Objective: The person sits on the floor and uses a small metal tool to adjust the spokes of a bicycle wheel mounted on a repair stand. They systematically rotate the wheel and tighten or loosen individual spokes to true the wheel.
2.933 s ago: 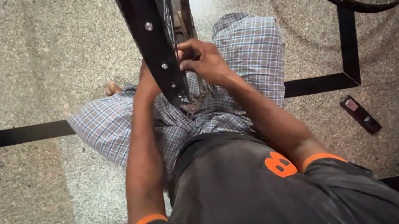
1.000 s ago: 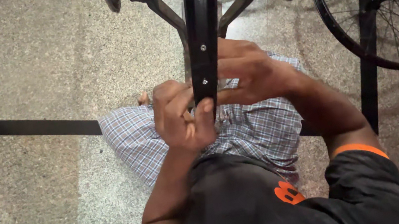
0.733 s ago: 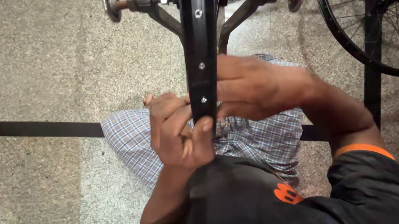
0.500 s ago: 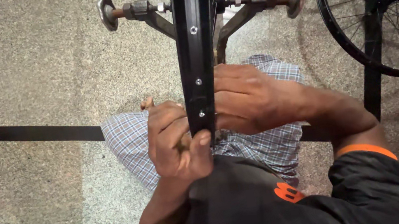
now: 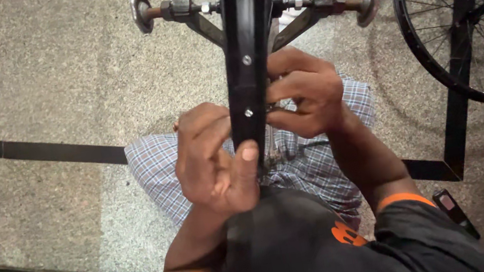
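Two hands on the black wheel rim (image 5: 249, 58): left hand (image 5: 213, 159) curled, thumb pressed on its edge; right hand (image 5: 302, 92) grip pinching something small behind it, hidden.

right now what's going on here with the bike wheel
A person sits on a speckled stone floor, working with both bare hands on a black wheel rim held edge-on in a metal stand. The left hand grips the rim's near end, thumb pressed against its edge. The right hand is curled at the rim's other side, fingers pinching something small I can't make out. More spoked wheels stand at the right.
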